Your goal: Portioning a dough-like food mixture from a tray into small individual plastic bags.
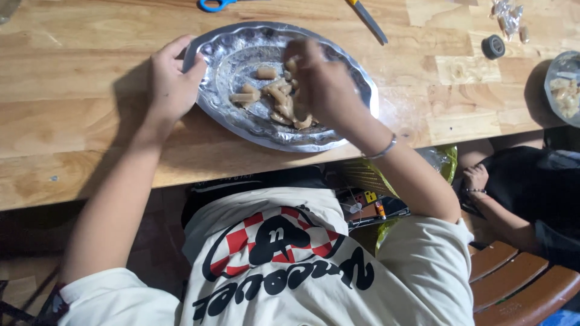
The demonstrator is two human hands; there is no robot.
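Observation:
A shiny oval metal platter (241, 127) lies on the wooden table, holding several short tan dough-like pieces (279, 99). My left hand (171, 81) grips the platter's left rim. My right hand (323, 84) hovers over the middle of the platter, slightly blurred, with its fingers pinched around one tan piece above the pile. A thin bangle sits on my right wrist.
Blue-handled scissors (212, 5) and a knife (367, 19) lie past the platter. A small roll of tape (493, 46), a clear wrapped packet (509, 18) and a second dish (567, 87) sit to the right. Another person's hand (476, 178) rests below the table edge at the right.

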